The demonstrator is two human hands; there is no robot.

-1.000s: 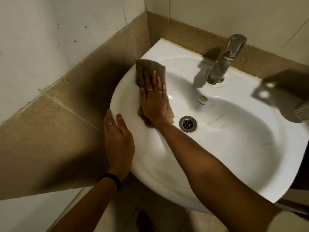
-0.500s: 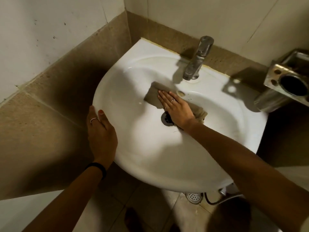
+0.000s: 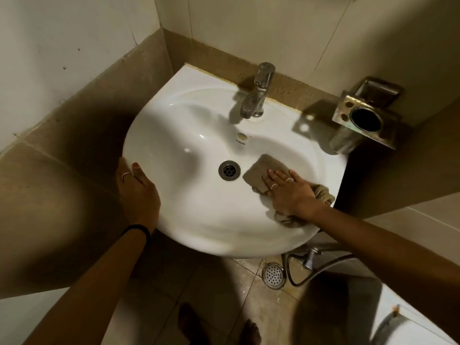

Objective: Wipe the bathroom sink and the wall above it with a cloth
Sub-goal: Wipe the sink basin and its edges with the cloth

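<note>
Head view: one white sink (image 3: pixel 174 125), one tap (image 3: pixel 257 95), one drain (image 3: pixel 229 170), one brown cloth (image 3: pixel 261 174) and two hands are shown. The cloth is pressed flat against the right inner slope of the basin, just right of the drain, under the spread fingers of the right hand (image 3: pixel 291 192); nothing is gripped, the palm simply lies on it. The left hand (image 3: pixel 139 192) is laid open over the sink's left rim, thumb on top. Half a second ago the cloth was held over the drain, below the tap; it is now found further right. Part of the cloth is hidden beneath the palm. One metal holder (image 3: pixel 366 118) is fixed to the right wall, and two bare feet are only dimly made out below
</note>
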